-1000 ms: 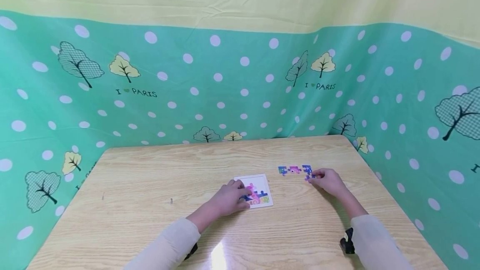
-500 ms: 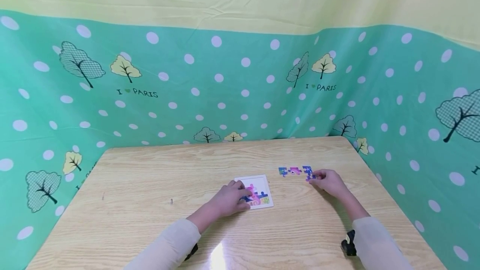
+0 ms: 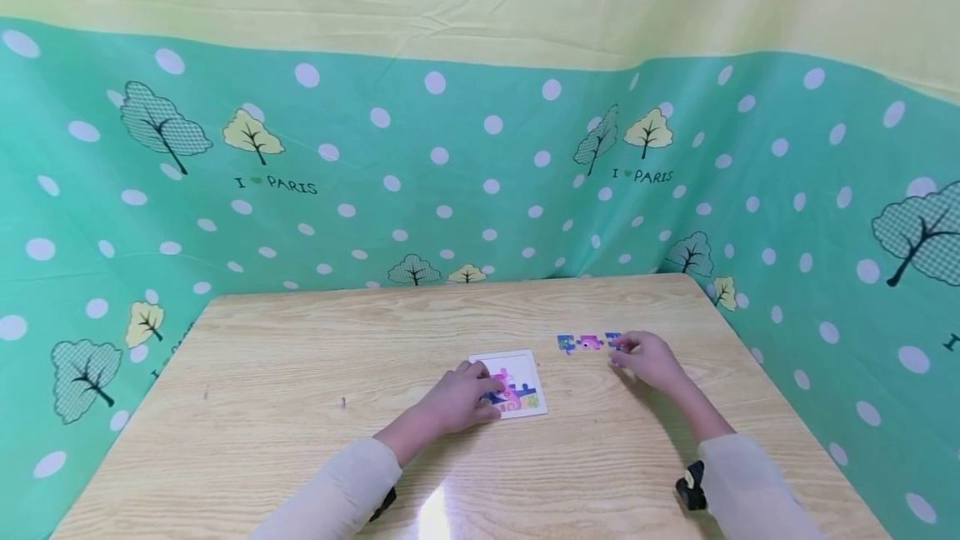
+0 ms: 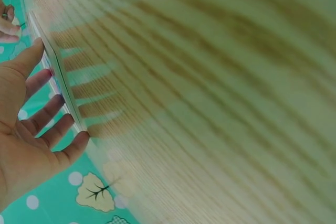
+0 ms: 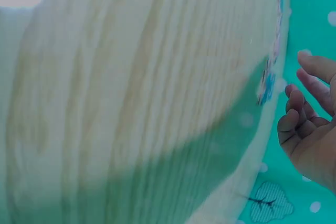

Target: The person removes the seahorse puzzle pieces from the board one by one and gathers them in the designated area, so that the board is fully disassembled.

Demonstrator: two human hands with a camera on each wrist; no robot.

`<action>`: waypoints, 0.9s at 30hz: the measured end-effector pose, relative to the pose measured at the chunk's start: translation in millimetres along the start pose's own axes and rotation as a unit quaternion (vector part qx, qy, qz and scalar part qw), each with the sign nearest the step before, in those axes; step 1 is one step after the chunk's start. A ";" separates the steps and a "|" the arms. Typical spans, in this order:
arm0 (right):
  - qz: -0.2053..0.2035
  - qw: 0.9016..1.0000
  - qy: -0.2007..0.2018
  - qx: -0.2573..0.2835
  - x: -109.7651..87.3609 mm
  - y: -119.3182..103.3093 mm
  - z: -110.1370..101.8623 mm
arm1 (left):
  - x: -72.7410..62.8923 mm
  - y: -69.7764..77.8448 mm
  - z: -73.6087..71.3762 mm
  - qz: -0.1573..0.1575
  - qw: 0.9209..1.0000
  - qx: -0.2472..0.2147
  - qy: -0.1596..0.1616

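Spread left hand [image 3: 457, 398] touches puzzle board [image 3: 523, 368]; cannot tell whether right hand [image 3: 649, 360] holds anything.

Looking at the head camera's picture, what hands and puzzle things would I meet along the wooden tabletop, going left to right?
Left hand → white puzzle tray → blue-and-green jigsaw piece → pink jigsaw piece with an eye → right hand.

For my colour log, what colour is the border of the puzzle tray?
The border of the puzzle tray is white; the head view shows it best.
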State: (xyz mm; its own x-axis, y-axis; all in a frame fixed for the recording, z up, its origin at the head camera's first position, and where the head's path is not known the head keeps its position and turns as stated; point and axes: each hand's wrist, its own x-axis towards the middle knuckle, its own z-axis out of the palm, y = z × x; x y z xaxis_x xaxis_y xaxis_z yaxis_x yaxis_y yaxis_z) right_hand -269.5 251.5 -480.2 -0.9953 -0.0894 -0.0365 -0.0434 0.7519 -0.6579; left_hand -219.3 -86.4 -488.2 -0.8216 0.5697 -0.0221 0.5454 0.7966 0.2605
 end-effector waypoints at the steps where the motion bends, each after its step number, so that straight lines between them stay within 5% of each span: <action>1: -0.003 1.000 -0.001 0.003 0.4 -2.4 1.6 | 0.0 -0.1 -0.1 0.001 1.000 0.000 0.001; 27: -0.061 0.994 -0.081 0.046 3.4 -65.5 65.4 | -0.5 -0.6 -0.1 0.004 1.000 -0.002 0.005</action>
State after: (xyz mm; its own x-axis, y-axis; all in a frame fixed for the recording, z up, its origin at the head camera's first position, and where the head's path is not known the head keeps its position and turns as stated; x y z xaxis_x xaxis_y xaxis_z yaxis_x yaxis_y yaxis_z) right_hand -264.4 159.2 -486.5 -0.9558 -0.2859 -0.0687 -0.1470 0.6669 -0.7305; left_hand -219.3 -87.1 -488.3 -0.8188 0.5740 -0.0095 0.5517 0.7912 0.2638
